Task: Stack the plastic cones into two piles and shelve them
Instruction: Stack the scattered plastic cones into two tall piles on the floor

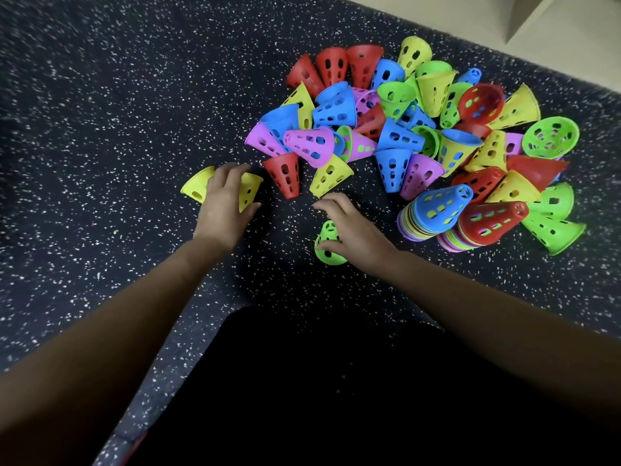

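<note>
The right hand (344,223) held a green cone (328,247) that lay on its side on the floor, the thumb hooked round the near side and the palm over the top, while the fingers (327,206) reached forward past it. The left hand (226,201) lay over two yellow cones (249,192) resting side by side on the floor, its fingers draped across them and the thumb along the right one. Whether it was clamped on them or only resting could not be told.

Just right of the right hand, two nested stacks lay tipped over side by side, a blue-topped stack (435,210) and a red-topped stack (487,223). Beyond both hands sprawled a loose heap of perforated cones (396,129) in red, blue, yellow, green and purple, most on their sides, with a red cone (285,174) at its near edge between the hands. Everything sat on a dark speckled floor (117,129).
</note>
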